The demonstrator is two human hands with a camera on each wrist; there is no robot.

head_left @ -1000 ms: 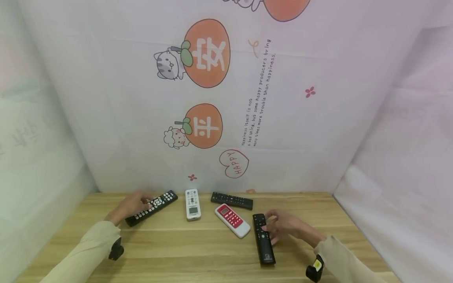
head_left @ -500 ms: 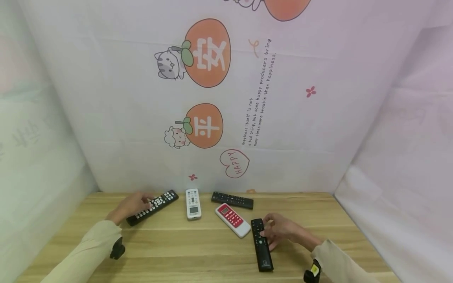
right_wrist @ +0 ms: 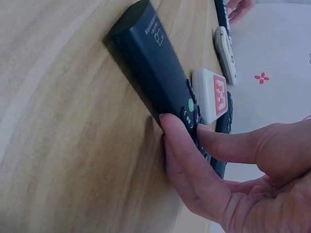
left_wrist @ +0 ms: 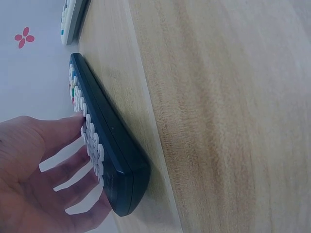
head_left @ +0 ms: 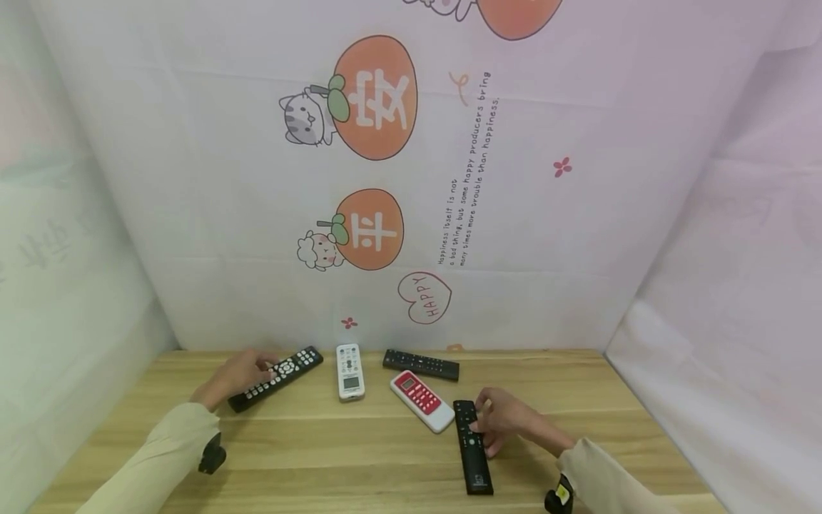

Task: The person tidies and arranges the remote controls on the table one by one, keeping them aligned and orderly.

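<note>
Covering most of the head view: white printed cloth (head_left: pixel 546 235), standing behind the work and folding round both sides. Below it, wooden table (head_left: pixel 308 471), grain running left to right. Two pale sleeves (head_left: pixel 160 450) reach in from the lower corners.

Left hand (head_left: pixel 234 375) grips a black remote with white buttons (head_left: pixel 298 363), which lies slantwise at the table's left, top end toward the cloth; thumb on the button face, other fingers past the far long edge.

Right hand (head_left: pixel 501 421) pinches a second black remote (head_left: pixel 474 464), right of centre, by its right edge; thumb on the buttons, fingers along the side. Whether its underside sits fully on the wood, cannot tell.

Three further remotes between the hands. Red-and-white remote (head_left: pixel 439 417) lies aslant, lower end just beside the second black one, contact unclear. Third black remote (head_left: pixel 420 364) lies behind it, near the cloth. White remote (head_left: pixel 349 373) points at the cloth, display end toward the person.

Smallest: red flower print (head_left: pixel 349 323) above the white remote.
</note>
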